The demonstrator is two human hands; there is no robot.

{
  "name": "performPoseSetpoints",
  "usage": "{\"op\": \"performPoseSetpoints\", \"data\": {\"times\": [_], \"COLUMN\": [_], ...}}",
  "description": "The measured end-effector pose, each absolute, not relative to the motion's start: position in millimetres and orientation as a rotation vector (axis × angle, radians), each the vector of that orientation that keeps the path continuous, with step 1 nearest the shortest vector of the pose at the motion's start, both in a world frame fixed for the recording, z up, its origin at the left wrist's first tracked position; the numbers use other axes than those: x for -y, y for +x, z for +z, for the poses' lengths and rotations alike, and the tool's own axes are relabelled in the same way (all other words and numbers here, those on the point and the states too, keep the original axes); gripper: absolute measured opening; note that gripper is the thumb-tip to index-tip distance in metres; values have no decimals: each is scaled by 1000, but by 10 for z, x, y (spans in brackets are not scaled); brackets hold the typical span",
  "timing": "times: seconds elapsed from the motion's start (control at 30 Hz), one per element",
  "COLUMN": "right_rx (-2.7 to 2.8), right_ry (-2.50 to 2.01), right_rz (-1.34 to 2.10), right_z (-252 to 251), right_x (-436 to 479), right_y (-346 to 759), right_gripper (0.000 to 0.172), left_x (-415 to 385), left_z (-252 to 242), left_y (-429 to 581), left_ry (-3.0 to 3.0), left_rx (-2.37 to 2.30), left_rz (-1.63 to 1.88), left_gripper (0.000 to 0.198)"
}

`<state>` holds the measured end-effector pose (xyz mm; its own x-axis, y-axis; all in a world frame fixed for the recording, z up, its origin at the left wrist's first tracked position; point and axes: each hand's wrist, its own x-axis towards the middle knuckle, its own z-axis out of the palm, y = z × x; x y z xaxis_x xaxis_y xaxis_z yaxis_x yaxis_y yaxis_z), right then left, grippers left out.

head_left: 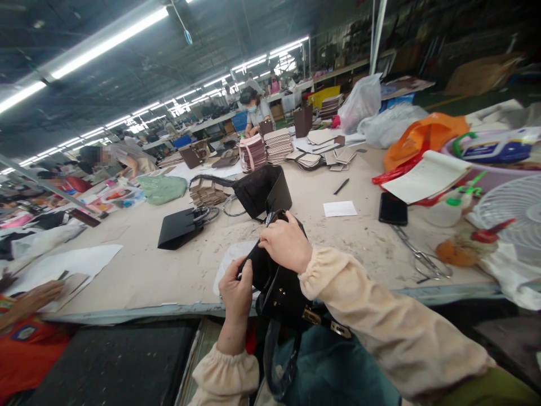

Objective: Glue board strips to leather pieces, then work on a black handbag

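Black handbag (281, 290) is sitting at the near edge of the worktable (177, 265), right in front of the person, bottom part hanging over the edge w/ gold hardware showing. Left hand (236, 294) is pinching the bag's left side, thumb and fingers pressed together on the leather. Right hand (286, 243) is curling over the bag's top, fingers wrapped down behind it and closed on the rim; fingertips are hidden.

Just behind the bag, a dark brown bag shell (262, 190) is standing open. To the left, a second black bag (180, 228) is lying on its side, well apart. A white paper slip (340, 208) and a black phone (393, 208) are lying to the right, w/ scissors (425, 260) nearer the edge. Further back, stacks of cut card pieces (278, 144) are sitting mid-table. At far right, an orange plastic bag (422, 138) and a white fan (513, 206). At the lower left, a co-worker's hand (32, 296) is resting on white sheets.
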<state>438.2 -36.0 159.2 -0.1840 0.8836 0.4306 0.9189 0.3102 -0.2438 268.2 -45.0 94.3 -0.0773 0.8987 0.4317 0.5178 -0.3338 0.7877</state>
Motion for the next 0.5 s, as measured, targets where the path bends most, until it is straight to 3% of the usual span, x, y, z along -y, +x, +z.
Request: {"op": "performPoseSetpoints", "data": {"times": [0.5], "right_rx": [2064], "right_ry": [-1614], "right_rz": [-107], "right_z": [1595], "right_x": [375], "right_y": [4377], "right_gripper": [21], "left_x": [434], "left_z": [1025], "left_y": [2703], "left_ry": [1916], "left_rx": [-1426], "left_rz": [1311], "left_gripper": [26]}}
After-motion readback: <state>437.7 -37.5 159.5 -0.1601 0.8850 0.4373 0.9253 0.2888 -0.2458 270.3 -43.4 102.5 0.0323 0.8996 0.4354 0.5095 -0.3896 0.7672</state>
